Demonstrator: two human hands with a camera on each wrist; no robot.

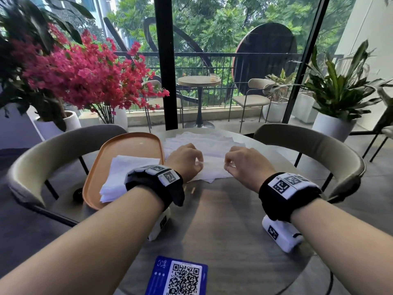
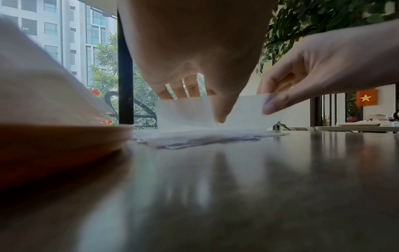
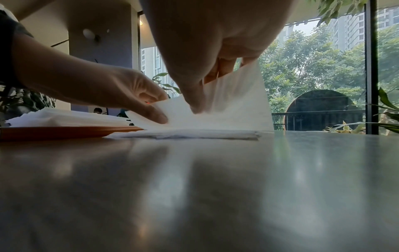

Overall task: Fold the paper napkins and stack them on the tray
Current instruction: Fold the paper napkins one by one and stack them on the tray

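Observation:
My left hand (image 1: 197, 163) and right hand (image 1: 228, 165) each pinch one end of a white paper napkin (image 1: 213, 166). They lift its near edge off a pile of unfolded napkins (image 1: 204, 143) in the middle of the round table. In the left wrist view the napkin (image 2: 185, 112) rises from the pile between the thumb and fingers of my left hand (image 2: 202, 104). The right wrist view shows my right hand (image 3: 209, 88) holding the sheet (image 3: 237, 105) up at a slant. An orange tray (image 1: 119, 145) lies to the left with a stack of folded napkins (image 1: 127, 173) on it.
A blue card with a QR code (image 1: 180, 275) lies at the table's near edge. Two curved-back chairs (image 1: 319, 150) stand at the far left and right of the table. Potted plants and a glass wall stand behind.

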